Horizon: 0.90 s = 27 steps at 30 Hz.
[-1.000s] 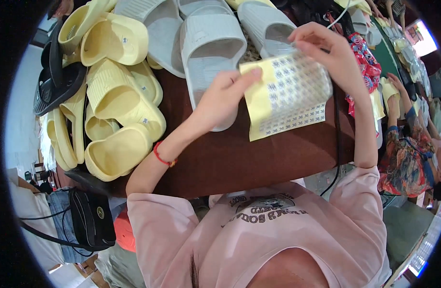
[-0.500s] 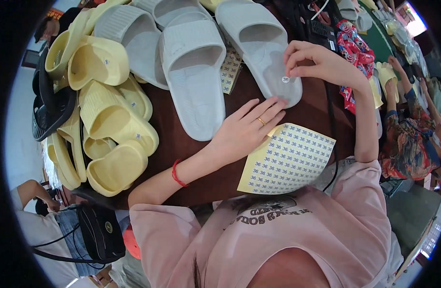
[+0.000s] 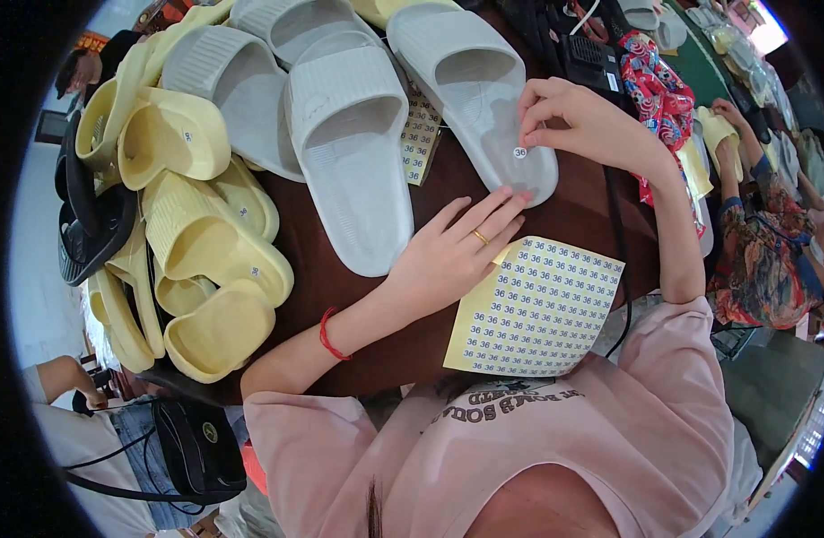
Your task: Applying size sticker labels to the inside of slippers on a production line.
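Note:
A grey slipper [image 3: 483, 117] lies at the upper middle with its heel toward me. My right hand [image 3: 569, 117] is closed in a pinch over its heel; a small round white sticker [image 3: 519, 152] shows right at the fingertips, against the footbed. My left hand [image 3: 457, 242] reaches across with its longer fingers stretched out, their tips on the slipper's heel edge. A yellow-edged sheet of round stickers [image 3: 542, 309] has its upper left corner tucked at this hand, whose thumb is hidden. The sheet tilts up in front of my chest.
More grey slippers [image 3: 353, 170] lie to the left, beside a heap of pale yellow slippers [image 3: 219, 238], some with stickers. Another sticker sheet [image 3: 419, 139] is partly under the grey ones. A red patterned wrapper [image 3: 649, 85] and a black device [image 3: 587, 63] lie at right. Other people work nearby.
The whole view has shifted slightly, with the slippers a little lower and farther left. Both hands keep nearly the same pose at the slipper's heel, the sticker still at the right fingertips.

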Tool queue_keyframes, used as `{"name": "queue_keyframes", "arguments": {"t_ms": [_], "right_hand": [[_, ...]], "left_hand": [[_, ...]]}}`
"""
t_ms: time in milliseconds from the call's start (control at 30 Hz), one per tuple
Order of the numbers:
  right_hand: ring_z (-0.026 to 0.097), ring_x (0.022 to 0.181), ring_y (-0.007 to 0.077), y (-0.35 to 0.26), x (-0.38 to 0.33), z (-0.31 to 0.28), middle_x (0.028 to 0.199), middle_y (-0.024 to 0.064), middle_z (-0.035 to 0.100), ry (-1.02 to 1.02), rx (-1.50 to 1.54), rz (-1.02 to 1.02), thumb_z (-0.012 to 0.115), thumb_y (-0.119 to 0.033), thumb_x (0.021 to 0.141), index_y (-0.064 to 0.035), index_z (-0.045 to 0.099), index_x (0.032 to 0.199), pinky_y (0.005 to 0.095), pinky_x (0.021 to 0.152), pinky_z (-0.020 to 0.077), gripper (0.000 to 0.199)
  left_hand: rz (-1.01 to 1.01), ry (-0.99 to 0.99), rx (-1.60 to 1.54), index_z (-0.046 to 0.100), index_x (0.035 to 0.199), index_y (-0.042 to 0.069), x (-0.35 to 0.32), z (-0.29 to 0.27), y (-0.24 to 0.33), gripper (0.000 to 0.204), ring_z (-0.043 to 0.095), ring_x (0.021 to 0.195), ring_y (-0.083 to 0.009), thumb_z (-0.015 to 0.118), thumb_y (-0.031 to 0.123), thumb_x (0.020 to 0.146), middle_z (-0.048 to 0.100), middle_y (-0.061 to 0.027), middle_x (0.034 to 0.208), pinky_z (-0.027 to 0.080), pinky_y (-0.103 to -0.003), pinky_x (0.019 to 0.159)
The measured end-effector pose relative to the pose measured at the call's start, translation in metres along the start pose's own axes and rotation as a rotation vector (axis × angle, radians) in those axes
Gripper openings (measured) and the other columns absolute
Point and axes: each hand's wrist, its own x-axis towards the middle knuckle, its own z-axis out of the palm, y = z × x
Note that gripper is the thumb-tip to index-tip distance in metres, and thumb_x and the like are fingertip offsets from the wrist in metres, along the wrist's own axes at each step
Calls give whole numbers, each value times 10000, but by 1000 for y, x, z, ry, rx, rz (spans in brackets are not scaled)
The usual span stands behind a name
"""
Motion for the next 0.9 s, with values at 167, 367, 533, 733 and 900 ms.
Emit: {"name": "queue_keyframes", "arguments": {"t_ms": [167, 367, 533, 733, 900], "right_hand": [[548, 915, 246, -8, -5, 11, 911, 70, 556, 86, -198, 1, 661, -154, 777, -41, 640, 800, 343, 799, 457, 117], [531, 907, 279, -8, -6, 32, 948, 104, 510, 208, -415, -32, 679, -163, 721, -36, 572, 805, 377, 788, 461, 186], [531, 960, 324, -2, -5, 33, 1046, 147, 480, 251, -389, -20, 703, -156, 691, -38, 523, 965, 403, 775, 473, 347], [497, 1031, 319, 16, 2, 24, 1090, 130, 416, 129, -133, -15, 740, -148, 697, -87, 489, 1027, 424, 812, 444, 419], [505, 1012, 319, 19, 7, 27, 1076, 125, 416, 119, -19, -19, 742, -157, 693, -90, 518, 981, 402, 793, 452, 371]], "left_hand": [[0, -64, 6, 584, 1205, 56, 0, -1, -1, 457, 387, 1323, -198, 623, 182, 768, 426, -70, 1418, 386, -350, 1002], [0, -88, -9, 568, 1238, 62, 4, -8, 1, 506, 392, 1322, -209, 609, 117, 737, 400, -65, 1445, 385, -368, 1008], [-18, -87, -82, 601, 1202, 59, 8, -11, 6, 458, 420, 1298, -271, 618, 12, 746, 432, -78, 1421, 388, -404, 1000], [-10, -77, 9, 616, 1176, 46, 9, -10, 8, 429, 446, 1274, -270, 618, 41, 748, 458, -84, 1398, 408, -401, 977], [-54, -109, -28, 596, 1218, 67, 12, -16, 12, 398, 435, 1276, -287, 582, 22, 823, 465, -71, 1392, 370, -411, 1018]]}}
